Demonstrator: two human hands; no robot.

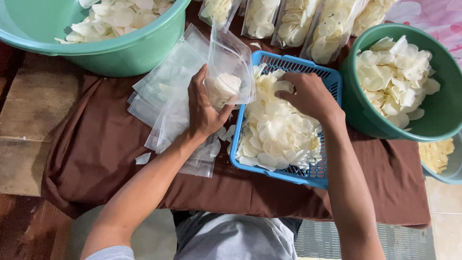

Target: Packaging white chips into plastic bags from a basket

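At the middle of the tabletop (96, 144), the left hand (204, 108) is wrapped around the lower part of a clear plastic bag (230, 62), thumb on one side and fingers on the other, holding it upright with its mouth open; a few pale white chips (225, 85) already sit inside it. Just beside it, the right hand (308, 94) is down in a blue plastic basket (332, 82), its fingers curled together over a clutch of the white chips (276, 132) that fill the basket. The bag touches the basket's left rim.

Under the left hand and wrist lies a loose stack of empty clear bags (168, 82), spreading toward the left edge of the tabletop. A few stray chips lie on the brown cloth (106, 159) that covers the tabletop, one near the stack's lower left corner. Bare wooden boards show at the left edge where the cloth ends.

Along the far edge stands a row of filled clear bags (296, 21), leaning side by side. In the far left corner sits a large light-green basin (120, 53) holding more chips. At the right edge a darker green basin (361, 106) holds another heap of white chips, just beside the basket. Below it, at the right edge, part of a grey-blue basin (450, 173) shows yellower chips (435, 153).
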